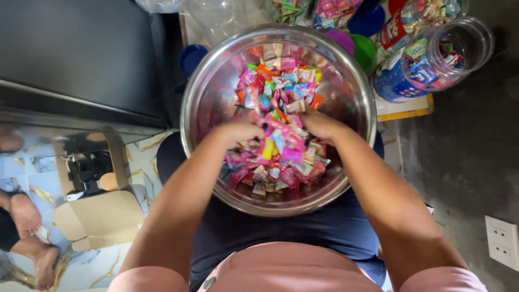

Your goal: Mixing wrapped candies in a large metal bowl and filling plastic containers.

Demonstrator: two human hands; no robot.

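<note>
Marbled floor tile [32,162] at nine o'clock and a dark wall at three frame a person's lap, where a big steel bowl [205,86] rests against dark clothing. Both hands are sunk in its middle: the left hand [240,131] is curled into a loose fist around a clump of wrapped candies [281,97], and the right hand [320,124], just beside it at about two o'clock, is cupped down over the heap, fingers buried so I cannot tell how tightly they close. The candies look light, small and slick in their crinkly wrappers, likely to spill from a pinch, so scooping by the handful from under the pile seems the surest hold. They are a jumble of pink, orange, green, yellow and blue. Beyond the rim at one o'clock lies a clear plastic jar [465,38] on its side, part filled with similar sweets, and coloured lids [363,50] sit nearby. A cardboard box [102,216] lies at eight o'clock.
</note>
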